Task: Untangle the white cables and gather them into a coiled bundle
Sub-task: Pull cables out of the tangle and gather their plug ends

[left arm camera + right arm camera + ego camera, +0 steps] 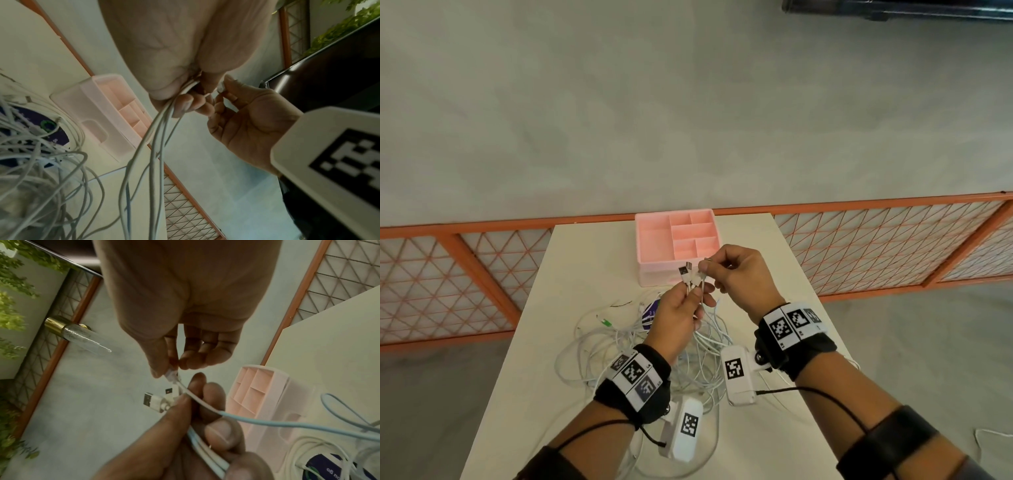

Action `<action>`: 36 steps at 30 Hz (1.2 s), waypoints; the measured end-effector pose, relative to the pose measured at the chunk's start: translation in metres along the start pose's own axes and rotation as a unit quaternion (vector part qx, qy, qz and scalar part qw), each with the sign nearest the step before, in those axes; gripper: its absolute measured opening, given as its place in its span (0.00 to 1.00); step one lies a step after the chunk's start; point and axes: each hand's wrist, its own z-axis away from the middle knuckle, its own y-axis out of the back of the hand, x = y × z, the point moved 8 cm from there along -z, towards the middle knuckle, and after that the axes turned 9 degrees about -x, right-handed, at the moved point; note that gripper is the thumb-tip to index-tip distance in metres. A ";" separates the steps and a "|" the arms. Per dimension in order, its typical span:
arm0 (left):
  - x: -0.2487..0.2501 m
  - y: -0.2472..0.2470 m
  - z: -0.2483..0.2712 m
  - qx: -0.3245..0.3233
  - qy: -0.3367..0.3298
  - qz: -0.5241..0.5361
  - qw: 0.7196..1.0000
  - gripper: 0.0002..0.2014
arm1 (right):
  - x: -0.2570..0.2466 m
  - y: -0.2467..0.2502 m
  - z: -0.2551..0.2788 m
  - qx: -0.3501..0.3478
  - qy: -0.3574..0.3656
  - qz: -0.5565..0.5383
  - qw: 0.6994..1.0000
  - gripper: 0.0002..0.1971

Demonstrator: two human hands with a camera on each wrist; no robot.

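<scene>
Several plug ends of the white cables are held together in the left hand, thumb and fingers closed round the strands just in front of the pink tray; the rest of the cables lie in a loose tangle on the surface nearer the person than the tray. One further plug is pinched between the thumb and forefinger of the right hand, just beside the left hand's bunch. The step in hand appears to be the adding of this end to the held group. It would be done well if the plug were laid level with the others, so that all ends start even, and if the left grip were loosened only enough to admit it; the strand should then be drawn free of the tangle slowly, so that no knot is tightened. Only the head view shows the whole tangle and a dark purple object partly buried in it, in front of the tray. The right wrist view alone shows a USB plug clearly, and a strand that looks pale blue, though that may be the light. From the left wrist, three or so strands are seen hanging from the fist.
</scene>
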 end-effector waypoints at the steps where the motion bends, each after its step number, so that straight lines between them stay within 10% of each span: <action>1: 0.000 0.001 0.000 0.000 0.001 -0.014 1.000 0.12 | 0.000 -0.001 0.000 -0.003 0.000 -0.001 1.000 0.10; 13: -0.006 0.003 -0.003 -0.022 0.015 -0.126 0.992 0.17 | 0.011 -0.003 -0.001 -0.018 -0.026 -0.003 1.000 0.11; 21: -0.009 -0.008 -0.001 -0.050 0.019 0.026 0.998 0.16 | 0.012 -0.031 -0.002 -0.122 -0.019 0.000 0.992 0.12; 28: -0.006 0.005 0.004 0.009 0.011 0.039 0.999 0.15 | 0.045 -0.027 0.002 -0.079 -0.063 -0.019 0.995 0.13; 36: 0.001 0.025 0.001 0.029 -0.010 0.123 0.992 0.14 | 0.156 -0.032 0.040 -0.300 -0.201 0.277 0.890 0.09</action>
